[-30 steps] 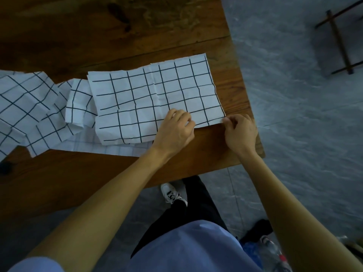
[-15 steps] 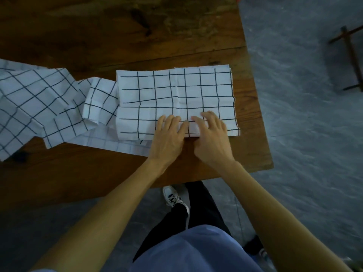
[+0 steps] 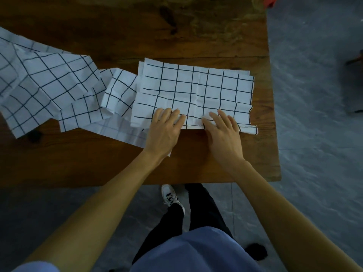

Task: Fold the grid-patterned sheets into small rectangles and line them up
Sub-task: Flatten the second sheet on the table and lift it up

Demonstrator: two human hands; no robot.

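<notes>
My left fingers [image 3: 172,116]: spread flat, slightly apart, pressing down on the near edge of the folded sheet, gripping nothing; palm and wrist over bare wood and a corner of paper beneath.
My right fingers [image 3: 222,118]: likewise flat and fanned, pressed on the same near edge, clamped on nothing.
My left hand [image 3: 163,134] and right hand [image 3: 224,138]: side by side, a gap of sheet between them, both angled away from me.
Folded grid sheet [image 3: 196,91]: white, black grid lines, doubled over into a broad rectangle; long axis runs left to right, parallel with the near table edge; upper layer's edge crosses midway, with a narrow strip of lower layer sticking out at the near right corner. Lies flat toward the right end of the table.
Loose grid sheets [image 3: 49,85]: crumpled, unfolded, heaped to the left, one edge tucked under the folded sheet.
Wooden table [image 3: 137,26]: dark brown, knotted, its right edge just beyond the sheet.
Floor [image 3: 314,134]: grey
</notes>
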